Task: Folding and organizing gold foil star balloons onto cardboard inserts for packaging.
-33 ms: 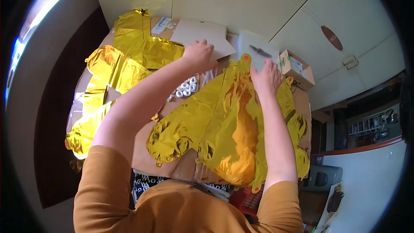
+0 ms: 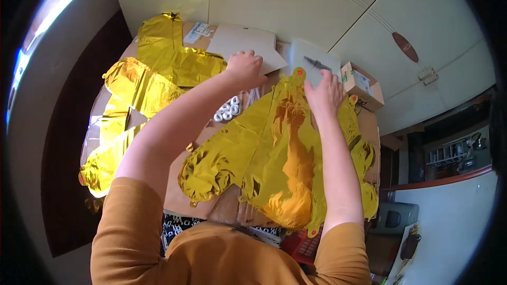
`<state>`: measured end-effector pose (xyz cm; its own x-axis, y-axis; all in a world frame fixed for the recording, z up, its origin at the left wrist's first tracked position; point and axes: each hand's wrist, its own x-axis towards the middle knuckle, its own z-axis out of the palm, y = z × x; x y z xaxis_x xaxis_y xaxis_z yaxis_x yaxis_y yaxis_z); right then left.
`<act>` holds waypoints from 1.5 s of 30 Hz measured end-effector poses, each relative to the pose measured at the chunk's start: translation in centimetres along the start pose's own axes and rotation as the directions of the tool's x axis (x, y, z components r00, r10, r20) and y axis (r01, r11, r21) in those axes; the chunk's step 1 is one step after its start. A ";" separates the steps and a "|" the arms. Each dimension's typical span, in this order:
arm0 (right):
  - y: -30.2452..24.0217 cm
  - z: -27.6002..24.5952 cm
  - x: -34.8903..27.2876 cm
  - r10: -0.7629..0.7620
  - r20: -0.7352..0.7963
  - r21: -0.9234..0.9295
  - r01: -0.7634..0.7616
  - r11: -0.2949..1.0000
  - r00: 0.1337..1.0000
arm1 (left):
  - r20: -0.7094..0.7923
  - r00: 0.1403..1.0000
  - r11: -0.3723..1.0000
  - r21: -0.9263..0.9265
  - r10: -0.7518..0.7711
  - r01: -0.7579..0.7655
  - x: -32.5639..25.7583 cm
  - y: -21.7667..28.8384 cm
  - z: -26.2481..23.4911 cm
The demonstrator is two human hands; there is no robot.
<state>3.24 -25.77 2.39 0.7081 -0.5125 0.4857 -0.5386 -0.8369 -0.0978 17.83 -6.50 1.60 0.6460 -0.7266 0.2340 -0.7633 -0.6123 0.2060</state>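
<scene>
A crumpled, deflated gold foil balloon (image 2: pixel 274 153) lies across the brown cardboard-covered table (image 2: pixel 182 200) in front of me. My right hand (image 2: pixel 325 94) lies on its top edge, just right of a round red-dotted valve tab (image 2: pixel 299 72), and grips the foil there. My left hand (image 2: pixel 245 68) reaches further left, with fingers curled over the edge of a flat pale cardboard sheet (image 2: pixel 243 39). What is under those fingers is hidden. A second gold foil balloon (image 2: pixel 153 79) is spread out to the left.
Several small white rolls (image 2: pixel 228 110) sit between my arms. A small open cardboard box (image 2: pixel 362 84) stands right of my right hand, beside a white sheet (image 2: pixel 311 58) with a dark tool on it. White cabinet doors (image 2: pixel 296 5) fill the far side.
</scene>
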 end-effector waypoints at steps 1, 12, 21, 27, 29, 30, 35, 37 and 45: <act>-0.3 -0.5 0.5 -0.037 0.027 0.020 0.037 0.999 0.999 | 0.063 0.998 0.998 0.059 -0.006 0.002 1.2 0.6 0.9; 5.6 4.2 4.0 0.034 0.266 0.325 -0.123 0.938 0.963 | 0.162 0.987 0.981 0.186 0.022 -0.053 4.0 2.4 -2.4; 5.6 4.1 3.7 0.031 0.266 0.379 -0.134 0.916 0.963 | 0.154 0.965 0.951 0.257 -0.214 0.170 11.5 1.4 -1.4; 3.6 2.7 2.5 -0.046 0.270 0.438 -0.080 0.896 0.962 | 0.088 0.955 0.956 -0.045 -0.285 0.289 14.3 -2.2 1.1; 2.9 2.5 2.2 -0.073 0.293 0.445 -0.069 0.893 0.953 | 0.122 0.964 0.960 -0.124 -0.235 0.249 14.1 -3.8 1.7; 2.7 2.8 2.0 -0.088 0.295 0.450 -0.057 0.891 0.951 | 0.067 0.980 0.960 -0.197 -0.188 0.198 13.6 -4.6 2.4; 6.5 3.3 2.0 0.018 0.313 0.473 -0.172 0.864 0.950 | -0.024 0.972 0.908 -0.353 0.233 -0.226 9.2 -7.0 3.3; 8.8 3.1 2.6 0.080 0.323 0.466 -0.232 0.854 0.943 | 0.044 0.926 0.902 -0.249 0.374 -0.352 8.3 -8.7 3.3; 9.0 2.7 0.8 -0.081 0.228 0.387 -0.014 0.922 0.970 | 0.065 0.973 0.939 -0.283 0.223 -0.196 6.8 -9.8 3.3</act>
<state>0.21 -34.28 -0.49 0.8347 -0.4737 0.2808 -0.3303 -0.8387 -0.4331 29.66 -6.50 -1.97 0.4576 -0.8636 0.2116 -0.8415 -0.3437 0.4168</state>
